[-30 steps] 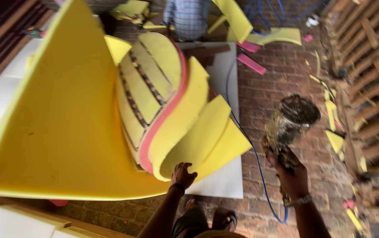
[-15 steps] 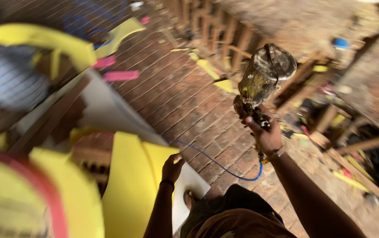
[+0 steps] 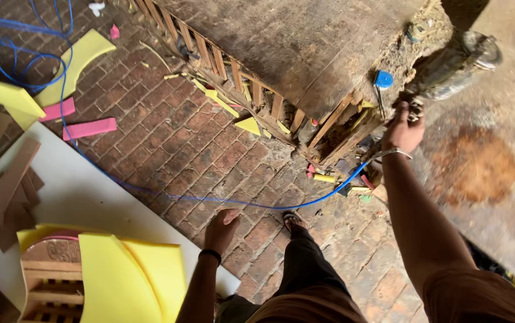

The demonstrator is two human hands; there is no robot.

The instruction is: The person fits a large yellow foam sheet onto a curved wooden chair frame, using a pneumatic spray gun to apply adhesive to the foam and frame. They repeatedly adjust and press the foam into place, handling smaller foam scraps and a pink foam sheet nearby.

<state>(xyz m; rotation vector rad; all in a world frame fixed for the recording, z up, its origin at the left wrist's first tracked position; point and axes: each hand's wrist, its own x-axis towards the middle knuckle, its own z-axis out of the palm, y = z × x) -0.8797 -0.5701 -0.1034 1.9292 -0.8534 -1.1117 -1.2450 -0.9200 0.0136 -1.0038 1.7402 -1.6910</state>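
Head view: right hand (image 3: 402, 130) around probable spray gun (image 3: 449, 67).

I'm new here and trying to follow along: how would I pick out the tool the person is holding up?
Start at the big worn wooden bench with slatted sides at the top of the view. At its right corner, the right hand grips a grimy spray gun with a crusted cup. A thin blue hose trails from there across the brick floor; nothing else nearby has one.

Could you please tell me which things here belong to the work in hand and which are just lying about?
In hand: spray gun in right hand, blue hose, yellow foam sheet by left hand, wooden frame.
Lying about: pink foam strips, yellow offcuts.
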